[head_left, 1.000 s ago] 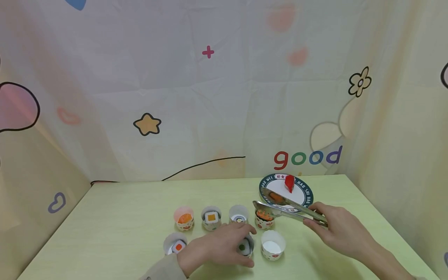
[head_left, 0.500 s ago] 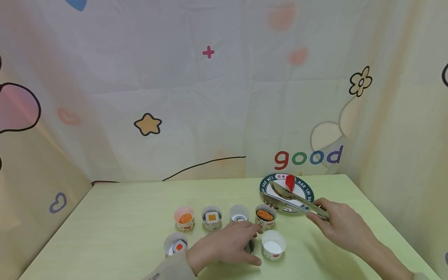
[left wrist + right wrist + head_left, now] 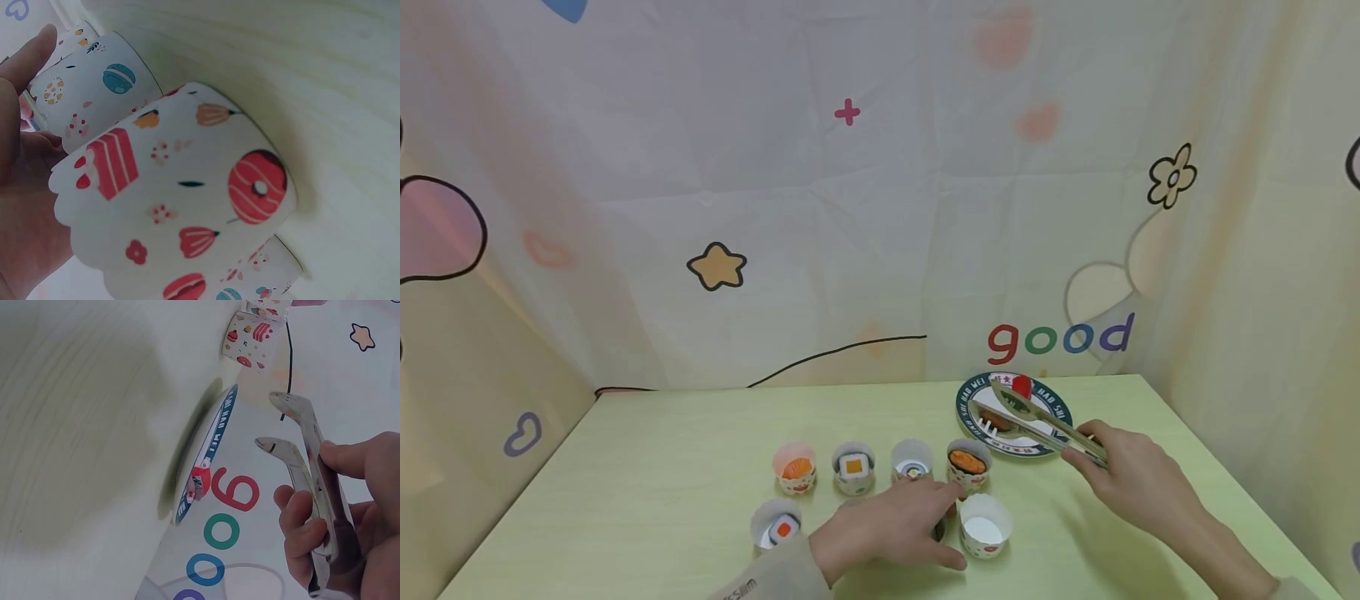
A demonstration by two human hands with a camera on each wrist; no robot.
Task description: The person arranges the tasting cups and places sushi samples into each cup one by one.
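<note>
My right hand (image 3: 1138, 475) grips metal tongs (image 3: 1048, 429), their ends apart above the plate (image 3: 964, 408). In the right wrist view, nothing shows between the tong tips. A small red piece (image 3: 1022, 386) rests at the plate's back, partly hidden by the tongs. My left hand (image 3: 898, 517) hovers over a paper cup (image 3: 940, 529), mostly covered, with thumb and fingers spread towards an empty paper cup (image 3: 985, 529). Whether it touches either is unclear. Printed paper cups (image 3: 181, 187) fill the left wrist view, beside the left hand (image 3: 25, 169).
Behind the left hand, paper cups hold sushi-like pieces: orange (image 3: 797, 469), white with a yellow square (image 3: 853, 467), one partly hidden (image 3: 913, 471), and orange on black (image 3: 967, 462). Another cup (image 3: 767, 521) at front left holds a white and red piece. Printed cloth (image 3: 880, 208) hangs behind the table.
The tongs have moved from above the orange-topped piece's cup, back and right over the plate. My left hand has shifted right towards the empty paper cup.
</note>
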